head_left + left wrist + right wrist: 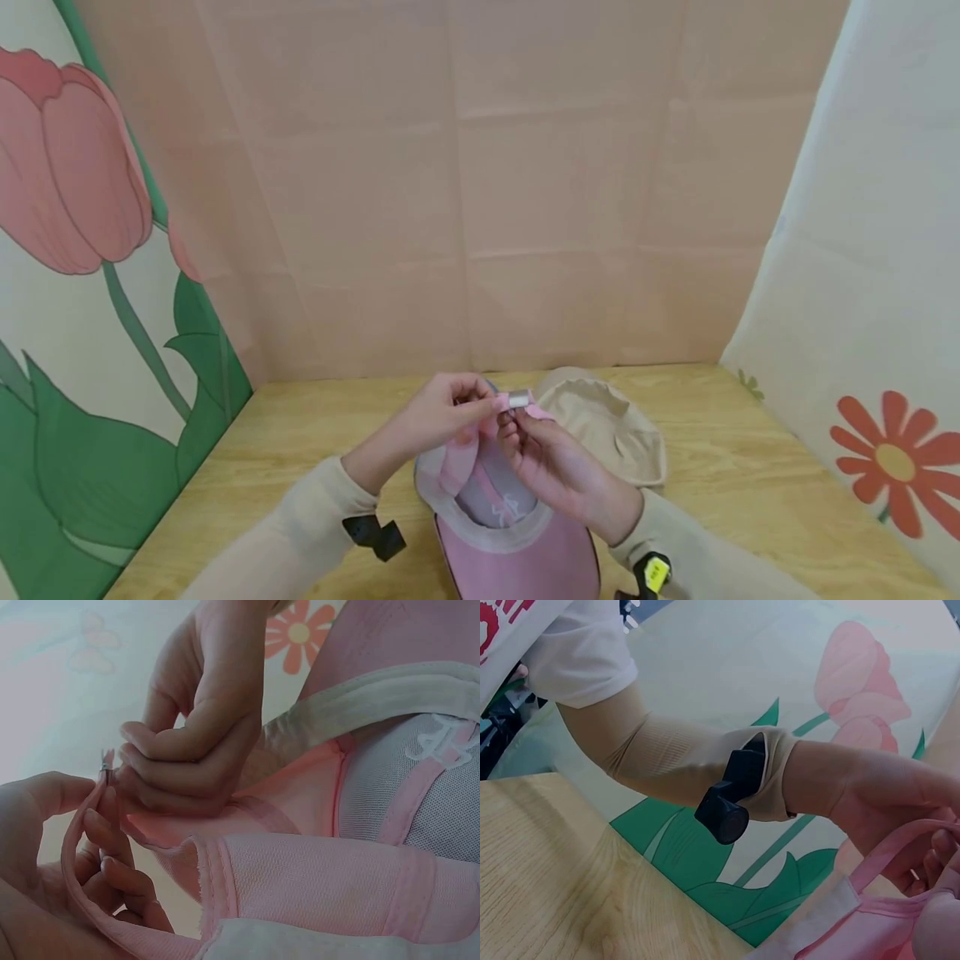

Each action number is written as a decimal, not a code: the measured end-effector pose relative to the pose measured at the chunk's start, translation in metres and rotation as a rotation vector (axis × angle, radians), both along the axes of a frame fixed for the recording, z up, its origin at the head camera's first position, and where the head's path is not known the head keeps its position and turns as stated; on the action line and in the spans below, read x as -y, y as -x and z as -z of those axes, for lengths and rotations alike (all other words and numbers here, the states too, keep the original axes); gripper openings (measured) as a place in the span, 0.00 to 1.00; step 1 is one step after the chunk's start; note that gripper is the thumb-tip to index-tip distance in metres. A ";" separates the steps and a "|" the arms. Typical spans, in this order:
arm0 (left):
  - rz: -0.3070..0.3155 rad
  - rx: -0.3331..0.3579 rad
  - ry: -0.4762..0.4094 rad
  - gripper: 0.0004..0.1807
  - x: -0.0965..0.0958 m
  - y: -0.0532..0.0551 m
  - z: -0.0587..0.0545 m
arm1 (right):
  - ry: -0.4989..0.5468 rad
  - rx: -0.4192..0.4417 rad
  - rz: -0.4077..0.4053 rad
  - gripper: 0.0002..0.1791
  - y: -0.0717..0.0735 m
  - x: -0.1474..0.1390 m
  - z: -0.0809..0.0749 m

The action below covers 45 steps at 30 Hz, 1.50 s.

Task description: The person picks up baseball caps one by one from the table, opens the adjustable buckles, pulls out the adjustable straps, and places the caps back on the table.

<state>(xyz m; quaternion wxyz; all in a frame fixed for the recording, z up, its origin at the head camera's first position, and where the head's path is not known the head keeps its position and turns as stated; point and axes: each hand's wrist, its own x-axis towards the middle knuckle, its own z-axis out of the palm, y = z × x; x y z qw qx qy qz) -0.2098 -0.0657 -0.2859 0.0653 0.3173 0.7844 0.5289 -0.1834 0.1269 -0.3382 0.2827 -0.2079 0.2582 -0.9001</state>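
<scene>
A pink baseball cap (517, 575) faces me inside up, its brim toward me. Grey mesh lining (382, 780) and a pale sweatband (405, 684) show within it. My left hand (447, 417) pinches the cap's narrow pink strap (75, 885) between thumb and fingers, just left of a small silver buckle (518, 400). From the right, my right hand (566, 475) pinches the strap at the buckle, thumb and fingertips right at its lower edge. In the left wrist view the strap loops past the left fingers up to the buckle, which appears edge-on.
Behind the right hand, a beige cloth hat (626, 429) lies on the wood-grain table (285, 467). A plain pinkish cloth (465, 183) hangs at the back. Flower-printed panels (825, 275) flank both sides. Each sleeve carries a dark wrist device (727, 799).
</scene>
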 end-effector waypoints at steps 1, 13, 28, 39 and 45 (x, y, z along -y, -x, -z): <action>0.001 0.003 0.001 0.15 0.000 0.000 0.000 | 0.000 -0.003 0.000 0.14 0.000 0.000 0.000; 0.000 0.025 0.017 0.11 -0.003 -0.002 -0.005 | 0.006 -0.010 0.000 0.15 0.001 0.000 0.002; 0.008 0.014 0.023 0.17 -0.003 -0.001 -0.001 | 0.014 -0.018 -0.004 0.15 0.002 -0.003 0.004; 0.028 0.044 -0.010 0.19 -0.001 0.002 0.002 | 0.007 -0.023 0.001 0.15 0.003 -0.004 0.004; 0.020 0.058 -0.010 0.19 0.000 0.002 0.001 | 0.013 -0.026 -0.005 0.16 0.004 -0.005 0.004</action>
